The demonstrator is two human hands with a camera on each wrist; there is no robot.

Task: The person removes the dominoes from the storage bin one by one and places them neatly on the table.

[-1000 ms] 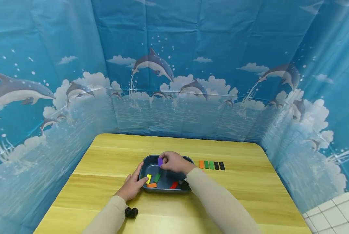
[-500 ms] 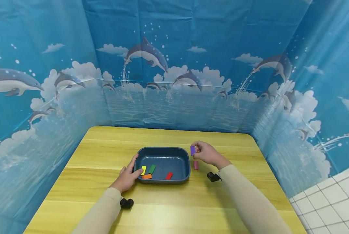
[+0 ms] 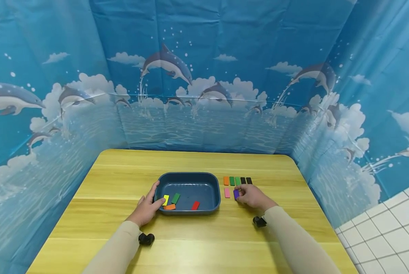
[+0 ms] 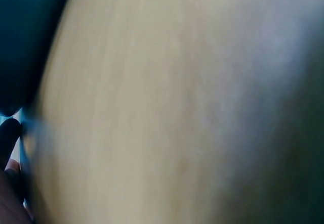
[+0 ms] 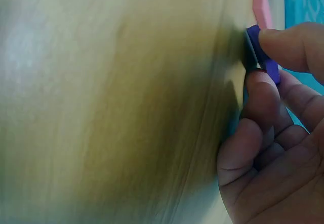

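Right wrist view: a small flat purple rectangular tile (image 5: 263,54) is pinched between thumb and fingertips (image 5: 260,90) of the right hand (image 3: 253,196), its lower edge touching the pale wooden table (image 3: 204,236), just beside a pink tile of the same shape (image 3: 227,193). The piece is judged light, thin and stiff (probably plastic or foam, which cannot be told), so it is best taken by its two long edges, as it is now; lying flat, it would likely be awkward to lift from the smooth wood. Behind the pair, a row of five tiles is counted: orange (image 3: 226,180), two green (image 3: 234,181) and two black (image 3: 246,180). Left of these stands one dark blue rectangular plastic tray (image 3: 189,176), in which four tiles are seen: yellow (image 3: 165,199), green (image 3: 175,198), orange (image 3: 169,207) and red (image 3: 195,205). The tray's near left corner is touched by the left hand (image 3: 147,208), fingers relaxed and spread along the rim, gripping nothing. Both forearms are covered by beige sleeves (image 3: 293,243).
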